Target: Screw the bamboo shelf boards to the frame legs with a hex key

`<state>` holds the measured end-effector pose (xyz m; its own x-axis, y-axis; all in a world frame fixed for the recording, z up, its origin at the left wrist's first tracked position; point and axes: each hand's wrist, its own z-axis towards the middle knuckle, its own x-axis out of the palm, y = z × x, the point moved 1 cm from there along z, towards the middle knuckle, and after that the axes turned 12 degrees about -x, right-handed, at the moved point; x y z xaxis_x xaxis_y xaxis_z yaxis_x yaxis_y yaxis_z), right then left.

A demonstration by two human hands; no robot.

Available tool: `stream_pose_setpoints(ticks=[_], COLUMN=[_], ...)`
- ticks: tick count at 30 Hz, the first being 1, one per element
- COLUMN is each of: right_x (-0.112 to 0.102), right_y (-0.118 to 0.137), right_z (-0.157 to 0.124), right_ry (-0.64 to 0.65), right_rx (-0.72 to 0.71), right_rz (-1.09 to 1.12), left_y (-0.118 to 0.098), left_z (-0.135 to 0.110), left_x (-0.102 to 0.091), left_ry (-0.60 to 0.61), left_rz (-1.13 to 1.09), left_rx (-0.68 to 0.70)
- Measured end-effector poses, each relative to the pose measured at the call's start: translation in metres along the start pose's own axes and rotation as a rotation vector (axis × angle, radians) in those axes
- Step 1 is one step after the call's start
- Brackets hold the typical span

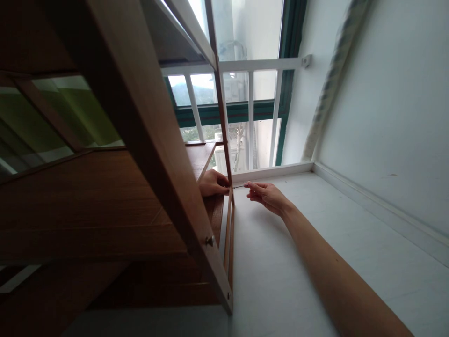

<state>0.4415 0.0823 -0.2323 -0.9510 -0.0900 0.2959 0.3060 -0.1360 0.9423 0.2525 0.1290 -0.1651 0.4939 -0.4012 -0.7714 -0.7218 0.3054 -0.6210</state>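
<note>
Slanting down left of centre is the near post (164, 168) of a wooden rack (87, 196). Just right of centre, the right hand (264, 194) pinches a thin rod (240, 186) aimed at the far post (223, 112); mid-frame, the left hand (211, 182) curls beside that post, its grip unclear. Upper centre, beyond, stand a white railing (261, 64) and a window (242, 23).

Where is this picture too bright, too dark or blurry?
In the head view: glare washes out parts of the window; the wooden shelf unit sinks into shadow at left; its nearest post looks soft towards the top; the thin rod in the right hand lacks clear detail.
</note>
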Motion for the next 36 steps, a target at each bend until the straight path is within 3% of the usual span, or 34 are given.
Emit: stream_pose_setpoints(ticks=[7, 15, 23, 30, 36], right_x=[0.004, -0.008, 0.003, 0.009, 0.003], right_y=[0.007, 0.005, 0.008, 0.002, 0.000], right_z=[0.002, -0.002, 0.001, 0.005, 0.003], right_ry=[-0.040, 0.134, 0.018, -0.121, 0.000], right_rx=[0.010, -0.004, -0.012, 0.006, 0.026], right_rz=[-0.006, 0.162, -0.100, 0.066, 0.130], left_y=[0.001, 0.000, -0.003, -0.002, -0.002], left_z=[0.001, 0.001, 0.002, 0.002, 0.001], left_x=[0.001, 0.000, -0.004, -0.004, -0.005], left_ry=[-0.019, -0.017, 0.037, 0.079, 0.075], left_rz=[0.020, 0.007, 0.016, -0.045, -0.054], left_rx=[-0.010, -0.028, -0.099, -0.085, -0.087])
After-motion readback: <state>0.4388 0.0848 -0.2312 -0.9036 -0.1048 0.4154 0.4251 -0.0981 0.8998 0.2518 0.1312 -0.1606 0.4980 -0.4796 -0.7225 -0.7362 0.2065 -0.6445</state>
